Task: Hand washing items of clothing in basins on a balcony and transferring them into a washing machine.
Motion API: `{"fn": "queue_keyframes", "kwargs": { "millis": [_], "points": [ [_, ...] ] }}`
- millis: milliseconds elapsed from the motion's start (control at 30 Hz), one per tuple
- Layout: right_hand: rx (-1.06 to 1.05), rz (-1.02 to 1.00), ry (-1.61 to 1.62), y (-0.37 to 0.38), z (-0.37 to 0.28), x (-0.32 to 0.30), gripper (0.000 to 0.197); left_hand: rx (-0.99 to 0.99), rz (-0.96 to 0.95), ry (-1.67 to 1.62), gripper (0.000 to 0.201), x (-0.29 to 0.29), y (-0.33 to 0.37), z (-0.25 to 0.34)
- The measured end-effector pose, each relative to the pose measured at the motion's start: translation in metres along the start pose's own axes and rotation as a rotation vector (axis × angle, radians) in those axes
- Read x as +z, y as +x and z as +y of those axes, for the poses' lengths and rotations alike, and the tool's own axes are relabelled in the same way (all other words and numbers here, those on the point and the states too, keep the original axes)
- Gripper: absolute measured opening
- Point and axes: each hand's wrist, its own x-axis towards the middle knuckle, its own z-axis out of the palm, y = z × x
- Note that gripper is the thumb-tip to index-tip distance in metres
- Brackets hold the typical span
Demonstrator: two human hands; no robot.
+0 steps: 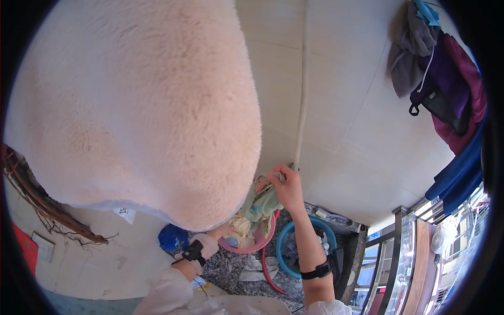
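Observation:
My right hand is raised over the basins, thumb and fingers pinched on a pale green cloth. That cloth hangs down toward a pink basin. Cream-yellow laundry lies in the pink basin. At its left rim is my left hand, by the cream laundry; its fingers are too hidden to tell their grip. A large pale pink fluffy textile hangs in front and covers much of the view. To the right, a blue basin holds dark and grey laundry.
A pale pipe runs down the tiled wall. Clothes hang at the upper right, above a railing. A red hose and a grey cloth lie on the speckled surface. A blue bag sits left, below a branch.

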Motion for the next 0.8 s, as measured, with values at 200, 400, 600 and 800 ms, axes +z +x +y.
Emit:
{"fn": "queue_keyframes", "kwargs": {
  "millis": [200,400,600,800],
  "points": [
    [0.151,-0.150,-0.018,-0.052,0.129,0.008,0.025,-0.020,0.018,-0.385,0.043,-0.044,0.030,0.068],
    [-0.027,0.089,-0.254,-0.112,0.199,0.097,0.059,-0.116,0.096,-0.828,0.035,-0.057,0.045,0.092],
    [0.294,-0.150,-0.250,-0.081,0.164,0.047,0.048,-0.093,-0.109,-0.953,0.038,-0.068,0.050,0.079],
    [0.205,0.019,-0.013,-0.059,0.098,0.010,0.038,0.086,-0.165,-1.090,0.067,-0.046,0.029,0.034]
  ]
}}
